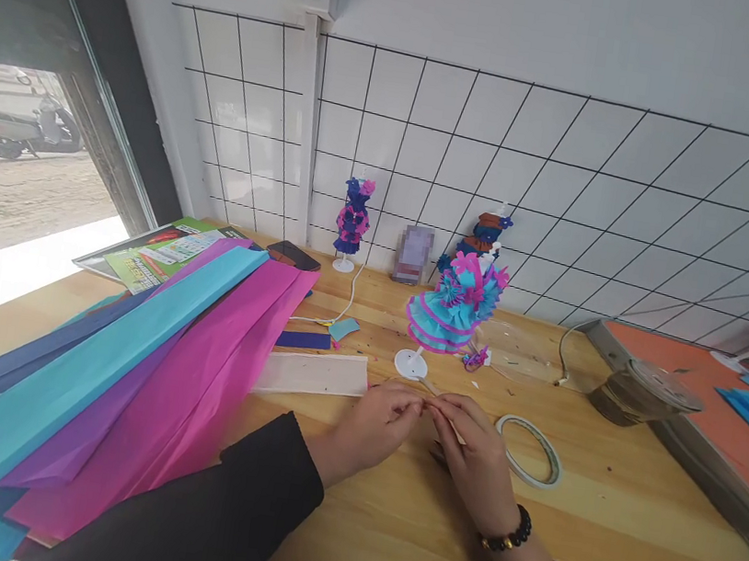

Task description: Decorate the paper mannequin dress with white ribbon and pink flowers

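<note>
At a light wooden table (587,552), a person in black sleeves works with both bare hands, fingertips meeting just in front of a small turquoise-and-pink ruffled paper dress (450,314) on a white round-based stand (410,365). The fingers of the left hand (386,426) and the right hand (476,457) are drawn together in a tight pinch; whatever they grip is too small to make out. A black beaded bracelet (512,534) circles the right wrist. Just beside that hand lies a pale ring-shaped roll of tape (555,468). Near the left hand rests a flat cream paper strip (312,376); farther left, long pink paper sheets (218,351) and a folded turquoise paper length (104,363) overlap. A navy-and-magenta paper dress (353,220) stands by the tiled wall (396,126).
</note>
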`<move>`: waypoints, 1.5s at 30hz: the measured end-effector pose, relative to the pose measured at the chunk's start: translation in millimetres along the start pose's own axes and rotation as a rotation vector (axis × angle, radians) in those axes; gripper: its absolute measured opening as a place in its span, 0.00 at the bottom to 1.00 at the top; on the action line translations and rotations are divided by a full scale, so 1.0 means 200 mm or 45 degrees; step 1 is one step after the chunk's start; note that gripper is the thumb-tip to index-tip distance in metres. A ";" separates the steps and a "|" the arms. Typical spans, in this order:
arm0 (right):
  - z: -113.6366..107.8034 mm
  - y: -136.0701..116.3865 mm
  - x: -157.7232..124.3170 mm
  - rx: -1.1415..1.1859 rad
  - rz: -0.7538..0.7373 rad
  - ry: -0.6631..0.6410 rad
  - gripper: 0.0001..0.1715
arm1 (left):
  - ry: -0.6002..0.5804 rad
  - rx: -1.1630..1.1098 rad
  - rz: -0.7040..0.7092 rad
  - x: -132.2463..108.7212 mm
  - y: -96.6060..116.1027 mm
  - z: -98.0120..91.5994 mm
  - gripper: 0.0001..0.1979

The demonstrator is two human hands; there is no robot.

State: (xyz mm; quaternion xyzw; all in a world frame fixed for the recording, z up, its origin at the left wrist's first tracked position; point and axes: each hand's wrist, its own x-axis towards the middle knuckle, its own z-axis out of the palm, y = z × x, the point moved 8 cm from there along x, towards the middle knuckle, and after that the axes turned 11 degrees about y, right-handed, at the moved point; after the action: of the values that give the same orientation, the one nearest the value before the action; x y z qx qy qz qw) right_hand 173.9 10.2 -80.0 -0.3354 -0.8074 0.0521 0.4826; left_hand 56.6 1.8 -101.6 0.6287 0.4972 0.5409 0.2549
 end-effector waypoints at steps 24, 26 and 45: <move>0.06 0.07 -0.02 0.143 0.205 -0.100 0.14 | -0.243 0.434 0.036 0.14 -0.14 -0.13 0.11; 0.07 0.06 -0.02 0.148 0.208 -0.110 0.14 | -0.223 0.415 0.109 0.13 -0.09 -0.11 0.10; 0.07 0.05 -0.03 0.227 0.288 -0.103 0.14 | -0.216 0.188 0.259 0.04 0.09 -0.02 0.11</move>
State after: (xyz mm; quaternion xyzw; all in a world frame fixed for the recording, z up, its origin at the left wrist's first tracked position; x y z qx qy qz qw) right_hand 168.9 17.9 -95.5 -0.3775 -0.7755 0.1911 0.4685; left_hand 57.9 1.5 -82.4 0.7364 0.4460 0.4708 0.1929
